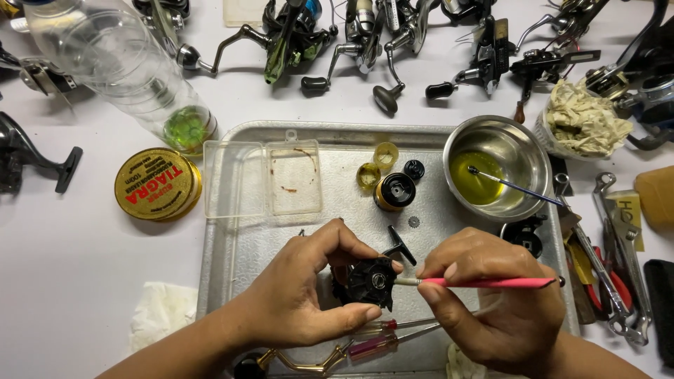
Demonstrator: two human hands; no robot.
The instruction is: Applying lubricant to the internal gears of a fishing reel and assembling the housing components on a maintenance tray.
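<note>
My left hand grips a black round fishing-reel part over the metal tray, its open face turned to the right. My right hand holds a thin pink-handled tool level, and its pale tip touches the middle of the black part. Two red-handled screwdrivers lie on the tray just below both hands. A black and gold spool stands further back on the tray, beside small yellow caps and a small black cap.
A steel bowl of yellow liquid with a thin brush sits at the tray's back right. A clear plastic box, gold round tin, plastic bottle, several reels, rag cup, wrenches and pliers surround it.
</note>
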